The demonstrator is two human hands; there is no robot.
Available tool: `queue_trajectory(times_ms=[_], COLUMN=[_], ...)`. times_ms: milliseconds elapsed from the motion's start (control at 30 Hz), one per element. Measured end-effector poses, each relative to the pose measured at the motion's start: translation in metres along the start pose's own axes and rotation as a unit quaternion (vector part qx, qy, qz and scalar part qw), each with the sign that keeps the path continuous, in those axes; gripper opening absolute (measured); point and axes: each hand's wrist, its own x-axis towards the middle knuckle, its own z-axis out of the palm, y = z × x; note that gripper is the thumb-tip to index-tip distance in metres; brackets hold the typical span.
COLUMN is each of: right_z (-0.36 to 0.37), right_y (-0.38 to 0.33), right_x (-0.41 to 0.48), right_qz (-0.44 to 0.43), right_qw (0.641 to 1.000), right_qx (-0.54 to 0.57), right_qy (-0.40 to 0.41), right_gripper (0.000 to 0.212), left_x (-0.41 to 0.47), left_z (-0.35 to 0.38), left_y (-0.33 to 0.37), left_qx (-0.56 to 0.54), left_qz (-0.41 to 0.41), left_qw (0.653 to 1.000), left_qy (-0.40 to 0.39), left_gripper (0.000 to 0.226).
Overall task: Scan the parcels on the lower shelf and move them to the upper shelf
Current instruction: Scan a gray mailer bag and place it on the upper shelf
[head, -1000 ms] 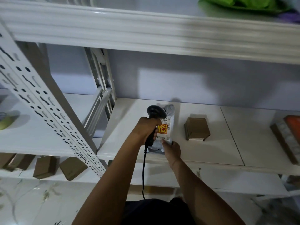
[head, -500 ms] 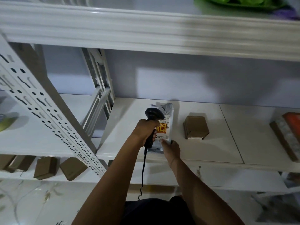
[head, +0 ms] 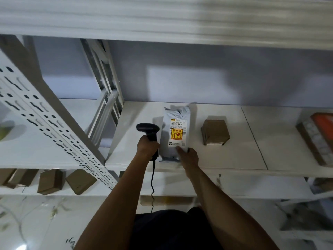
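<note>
White steel shelving fills the head view, with a grey wall behind and pale floor tile below. The upper shelf edge (head: 162,18) is smeared by motion blur.

Task item: the grey parcel (head: 165,148) lies lengthwise on the middle shelf board (head: 234,159), near its front edge. Its printed label (head: 177,123) and yellow warning sticker (head: 177,134) face up. Label-up looks deliberate, since it leaves the barcode open to a reader from above.

Left grip (head: 147,147): fingers wrapped round the handle of the black scanner (head: 147,128). The scanner head sits just beside the parcel's left edge, level with the label. Its cable (head: 153,177) hangs down past the shelf front. I cannot tell whether a beam is firing.

Right grip (head: 189,156): closed on the near end of the parcel, thumb on top, the other fingers mostly hidden at its edge. Judgement: this hold steadies the soft bag for the read and doubles as the lifting hold. I cannot tell whether the near end is raised off the board.

Other items: a brown cardboard box (head: 215,132) sits to the right on the same board, apart from the parcel. An orange-and-brown package (head: 319,138) lies at the far right. Several small brown boxes (head: 81,181) rest on the lower shelf to the left.

Step in hand, by judgement: scanning. The transfer upward is not yet done for this parcel.

Risk: the slick film could slip from a one-ended hold.
</note>
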Motion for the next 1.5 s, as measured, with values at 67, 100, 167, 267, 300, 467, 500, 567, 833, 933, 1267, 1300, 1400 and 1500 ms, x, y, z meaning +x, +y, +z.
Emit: queue_trajectory(times_ms=[67, 100, 167, 267, 300, 467, 500, 567, 833, 933, 1267, 1300, 1400, 1500], right_z=[-0.001, -0.002, -0.001, -0.001, -0.001, 0.000, 0.000, 0.001, 0.005, 0.005, -0.011, -0.016, -0.038, -0.059], right_y=[-0.001, -0.001, 0.000, 0.001, 0.001, 0.002, 0.002, 0.001, 0.006, 0.006, 0.016, 0.017, 0.011, 0.003], right_x=[0.000, 0.000, 0.001, 0.001, 0.001, 0.003, 0.002, 0.001, 0.006, 0.005, -0.007, -0.010, -0.018, -0.024], right_qz=[0.006, 0.013, 0.015, 0.005, 0.006, 0.010, 0.011, 0.015, 0.018, 0.016, 0.039, 0.040, 0.025, -0.004], right_qw=[1.000, 1.000, 1.000, 1.000, 1.000, 1.000, 1.000, 0.999, 0.999, 0.999, 0.988, 0.985, 0.975, 0.966], right_qx=[0.013, 0.017, 0.020, 0.003, 0.001, -0.007, -0.008, -0.002, 0.009, 0.020, 0.148, 0.167, 0.220, 0.257], right_qy=[0.000, 0.004, 0.008, 0.016, 0.018, 0.023, 0.026, 0.029, 0.035, 0.027, 0.022, 0.018, 0.003, -0.017], right_gripper=[0.047, 0.048, 0.047, 0.048, 0.048, 0.048, 0.047, 0.045, 0.046, 0.041, 0.024, 0.021, 0.013, 0.017], left_x=[0.002, 0.002, 0.000, -0.003, -0.003, 0.001, 0.001, 0.004, -0.001, -0.001, 0.002, 0.003, -0.013, -0.028], left_z=[0.005, 0.008, 0.013, 0.018, 0.019, 0.020, 0.019, 0.019, 0.028, 0.033, 0.043, 0.044, 0.046, 0.055], left_y=[-0.015, -0.021, -0.028, -0.036, -0.038, -0.042, -0.042, -0.043, -0.034, -0.031, -0.033, -0.032, -0.016, -0.005], left_qx=[0.009, 0.013, 0.024, 0.016, 0.013, 0.076, 0.083, 0.108, 0.132, 0.075, 0.017, 0.008, -0.058, -0.071], left_qz=[0.001, 0.005, 0.011, 0.032, 0.044, 0.089, 0.088, 0.079, 0.120, 0.153, 0.164, 0.163, 0.114, 0.103], left_qw=[1.000, 0.999, 0.997, 0.997, 0.996, 0.991, 0.990, 0.987, 0.970, 0.983, 0.986, 0.987, 0.991, 0.983], left_qy=[0.029, 0.044, 0.067, 0.073, 0.074, 0.068, 0.073, 0.094, 0.165, 0.068, 0.013, 0.010, -0.050, -0.133], left_gripper=[0.026, 0.028, 0.030, 0.050, 0.060, 0.058, 0.056, 0.054, 0.036, 0.025, 0.061, 0.068, 0.077, 0.052])
